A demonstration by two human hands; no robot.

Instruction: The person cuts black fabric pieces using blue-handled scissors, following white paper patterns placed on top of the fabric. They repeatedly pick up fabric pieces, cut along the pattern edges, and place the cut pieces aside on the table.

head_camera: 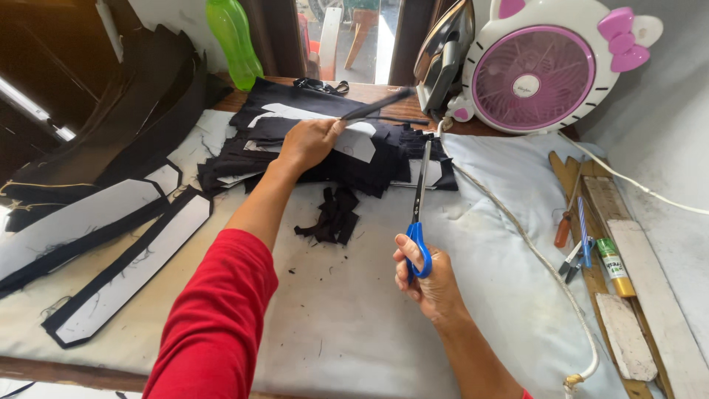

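While the left hand (306, 142) pinches a narrow black fabric strip (377, 106) and lifts it off the pile of dark cut pieces (325, 159), the right hand (432, 277) holds the blue-handled scissors (419, 207) upright, blades pointing away toward the pile. The left fingers are closed on the strip's near end; the far end sticks out, blurred, above the pile toward the clothes iron (443, 52). The right fingers are threaded through the scissor loops and curled around them; the blades look nearly together, tips just beside the pile's right edge.

Good work at this stage, as I judge it, means keeping the strip taut and apart from the pieces below, so the blades meet only one layer. Bringing the scissors to the strip rather than dragging the strip sideways would keep the pile from sliding. The blade tips want watching: they are near the thick white cord (517, 229) that runs across the padded surface (369, 325), and near the left thumb.

A small heap of black scraps (332, 214) lies between the two hands, well apart from the white-lined collar-like pieces (133, 262) at the left. A pink-and-white fan (535, 70) stands behind, a green bottle (233, 41) farther left, and small tools (580, 251) rest on wooden slats at the right.
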